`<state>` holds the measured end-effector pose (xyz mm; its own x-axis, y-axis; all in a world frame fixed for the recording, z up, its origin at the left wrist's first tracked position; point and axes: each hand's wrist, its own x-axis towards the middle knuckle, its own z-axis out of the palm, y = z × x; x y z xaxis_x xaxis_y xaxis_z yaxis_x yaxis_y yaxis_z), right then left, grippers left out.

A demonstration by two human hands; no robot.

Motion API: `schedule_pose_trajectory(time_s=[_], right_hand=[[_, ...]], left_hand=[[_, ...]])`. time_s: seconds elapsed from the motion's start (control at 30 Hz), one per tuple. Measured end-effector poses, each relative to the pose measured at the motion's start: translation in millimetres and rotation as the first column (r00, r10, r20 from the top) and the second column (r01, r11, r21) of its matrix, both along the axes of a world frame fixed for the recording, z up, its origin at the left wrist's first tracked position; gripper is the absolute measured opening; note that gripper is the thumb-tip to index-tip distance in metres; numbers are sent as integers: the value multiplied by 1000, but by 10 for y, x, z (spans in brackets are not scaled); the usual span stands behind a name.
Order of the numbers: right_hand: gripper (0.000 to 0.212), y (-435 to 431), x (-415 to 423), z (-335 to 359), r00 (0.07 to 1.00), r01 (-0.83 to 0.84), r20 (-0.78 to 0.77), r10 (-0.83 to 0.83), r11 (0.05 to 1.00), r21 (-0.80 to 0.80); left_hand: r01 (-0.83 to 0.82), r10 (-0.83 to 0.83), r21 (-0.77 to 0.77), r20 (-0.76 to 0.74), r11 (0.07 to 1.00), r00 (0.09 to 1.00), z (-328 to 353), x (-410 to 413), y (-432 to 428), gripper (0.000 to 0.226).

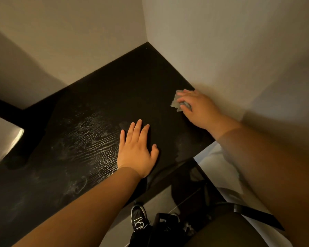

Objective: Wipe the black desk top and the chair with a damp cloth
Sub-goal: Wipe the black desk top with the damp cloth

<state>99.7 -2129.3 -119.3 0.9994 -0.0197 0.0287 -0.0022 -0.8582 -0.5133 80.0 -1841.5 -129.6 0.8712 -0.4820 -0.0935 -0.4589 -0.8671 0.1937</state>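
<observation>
The left hand [137, 150] lay flat on the black bench [100, 97], fingers straight and slightly spread, holding nothing. The right hand [199, 108] was ahead of it and to its right, fingers curled over a bunched grey cloth [176, 102] and pressing it onto the bench top. A pale wall [230, 50] stood immediately beside the right hand, closing off that side; a second wall [70, 41] met it at the corner beyond both hands. Whitish streaks [91, 138] marked the surface left of the left hand. Below the bench edge, between the forearms, were a dark chair [189, 182] and a black shoe [138, 215] on the floor.
</observation>
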Motion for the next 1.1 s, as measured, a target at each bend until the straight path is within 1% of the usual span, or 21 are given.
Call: schedule_pose_trajectory(time_s=[0.1,0.17,0.27,0.33,0.4,0.43,0.5,0.53,0.57,0.63,0.7,0.73,0.8,0.87,0.9,0.93,1.0,1.07,1.1], right_hand=[[21,82,-423,20,999,40,23,-42,997,61],[19,162,-760,7,999,41,17,-42,998,52],[23,269,-1059,-52,997,24,66,-29,997,80],[25,223,-1047,-1,989,126,65,-135,984,123],[28,116,-955,80,965,245,77,-250,967,65],[29,53,-918,90,961,263,82,-263,965,7],[34,15,-905,58,977,213,57,-207,965,-151],[38,27,-937,18,981,196,31,-194,959,-203],[41,47,-982,-20,975,218,16,-219,954,-207],[43,140,-1107,-90,942,333,15,-334,935,-121],[40,352,-1207,-116,903,427,60,-425,904,-12],[37,531,-1236,-126,893,437,111,-437,899,29],[31,1000,-1278,-161,911,368,172,-374,927,69],[30,1379,-1307,-172,950,252,170,-260,965,66],[30,1453,-1308,-137,956,228,168,-239,970,84],[31,1445,-1300,-85,952,242,156,-262,961,136],[33,1291,-1271,58,922,351,83,-379,906,235],[34,1083,-1177,167,899,400,90,-429,886,234],[35,995,-1123,177,906,392,75,-416,894,217]], left_hand=[[-6,6,-5,9,1000,1000,-6,-1,1,75],[-9,9,-6,6,1000,1000,6,-7,-7,75],[-11,11,2,-5,1000,1000,16,10,-6,75],[-12,12,4,-4,1000,1000,28,-3,-4,75],[-15,15,-3,0,1000,1000,38,-13,-6,74],[-15,15,-6,4,1000,1000,37,-15,-4,74],[-13,13,-8,10,1000,1000,35,-20,4,73],[-9,9,-9,10,1000,1000,35,-19,5,73],[-5,5,-11,10,1000,1000,35,-17,6,72],[-3,4,-15,12,1000,1000,27,-20,11,72],[1,0,-21,17,1000,1000,17,-17,11,73],[4,-4,-21,16,1000,1000,16,-20,14,73],[12,-12,-19,12,1000,1000,13,-25,24,73],[28,-28,-31,-3,999,1000,28,-26,36,71],[39,-40,-44,-16,998,999,34,-26,54,69],[53,-55,-60,-30,997,998,39,-26,81,67],[96,-101,-84,-57,992,993,50,-40,161,65],[144,-152,-105,-67,984,986,59,-82,278,62],[166,-174,-119,-67,979,982,63,-115,347,61]])
